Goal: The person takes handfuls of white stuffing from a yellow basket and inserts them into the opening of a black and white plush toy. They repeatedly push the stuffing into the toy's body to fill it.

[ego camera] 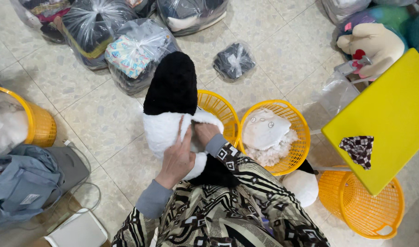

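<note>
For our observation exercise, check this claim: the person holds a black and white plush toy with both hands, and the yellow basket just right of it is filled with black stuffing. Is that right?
Not quite. In the head view both hands, left and right, do hold the black and white plush toy, but the yellow basket just right of it is filled with white stuffing, not black.

Lots of clutter around here: knotted clear plastic bags of clothes [127, 55] on the speckled tile floor [95, 123], a round yellow plastic basket of white stuffing [271, 137], a bright yellow flat board [388, 119] carrying a checkered fabric scrap [358, 150], plus a grey backpack [21, 183].
</note>
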